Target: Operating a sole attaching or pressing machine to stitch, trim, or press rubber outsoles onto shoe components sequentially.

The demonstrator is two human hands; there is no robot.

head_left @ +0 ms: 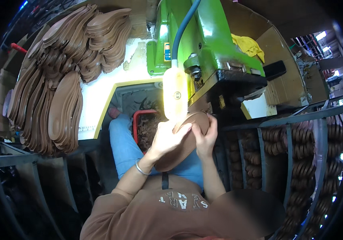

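Note:
A brown shoe sole (178, 155) is tilted between my two hands, above my lap. My left hand (166, 140) grips its left edge, the thumb pointing in across the upper part. On the opposite edge my right hand (206, 138) is closed, its thumb pressed on the sole's face and fingers curled behind. The sole's upper end is beside the lower front part of a green machine (215, 36); whether they touch I cannot tell. A bright lamp (175, 94) hangs just above my left hand and glares over part of it.
Stacks of brown soles (65, 108) cover the white tabletop (89, 96) at left. Below the machine stands a red-rimmed bin (135, 132) with brown scraps. Metal racks (287, 160) loaded with soles stand at right. A yellow cloth (248, 47) lies behind the machine, near cardboard (287, 70).

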